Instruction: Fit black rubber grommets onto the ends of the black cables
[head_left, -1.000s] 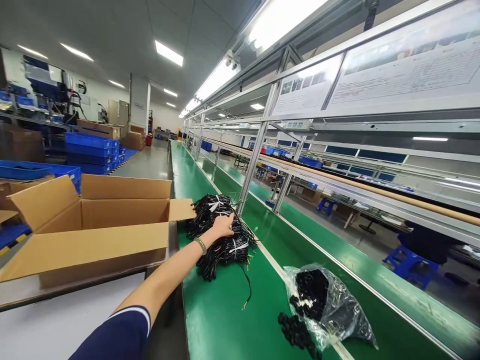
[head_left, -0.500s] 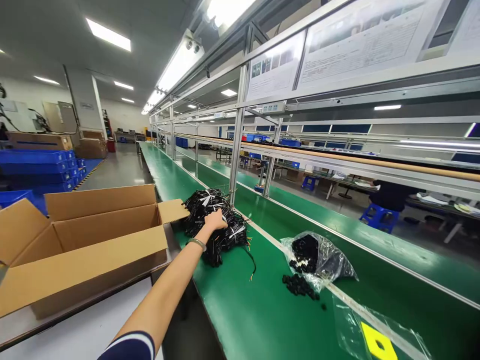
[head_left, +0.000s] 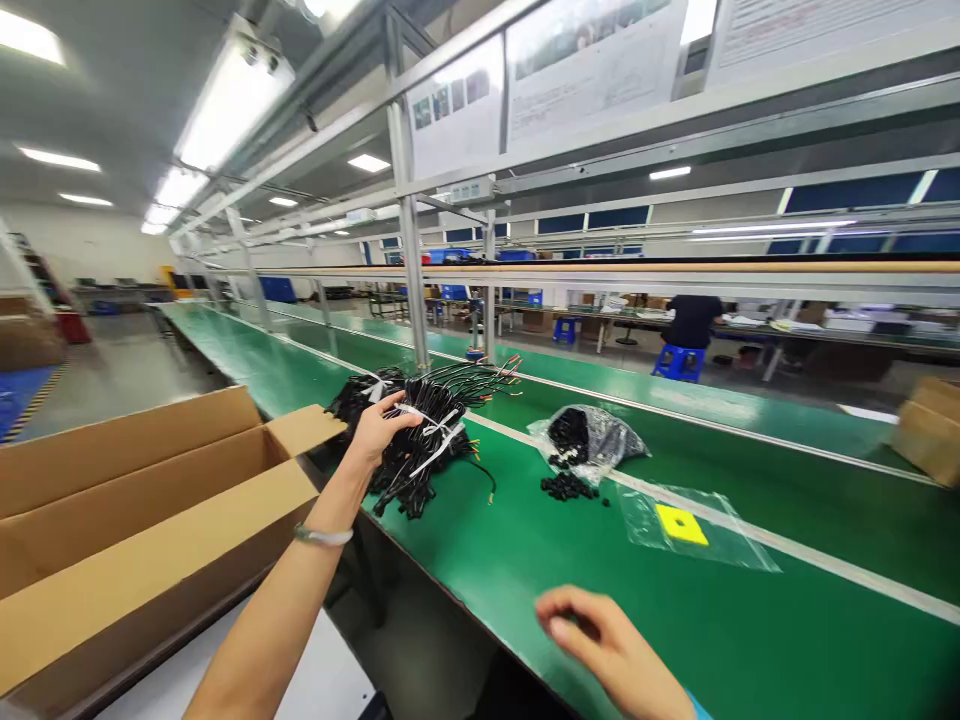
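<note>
**On the green table: left hand clamped on a cable bundle**

At the near edge of the view, the right hand [head_left: 600, 645] is partly cut off by the bottom of the picture and somewhat blurred; its fingers look loosely curled, holding nothing that I can see, hovering just above the near rim of the table [head_left: 525, 560]. The left forearm runs in from the lower left, so the elbow and shoulder are out of view. The far end of the cable pile [head_left: 352, 400] is hidden behind the raised bundle and the box flap, and the writing on the hanging sheets [head_left: 585, 65] overhead is too small to read.

Right of the cables lies a clear bag of small black parts [head_left: 589, 437], with a few loose black parts [head_left: 566, 487] spilled just beside it toward the near side. Further right is a flat clear bag with a yellow piece [head_left: 681, 523] inside. An open cardboard box [head_left: 142, 520] stands to the left, one flap reaching toward the cables. Upright metal posts [head_left: 409, 260] rise just behind the bundle. Across the far benches a person sits on a blue stool [head_left: 679, 360].

The left hand [head_left: 379, 430] is closed around a black cable bundle [head_left: 424, 425] tied with white strips, gripping its left end; the bundle is tilted, its coloured wire tips fanning up to the right, its lower end against the pile.
</note>
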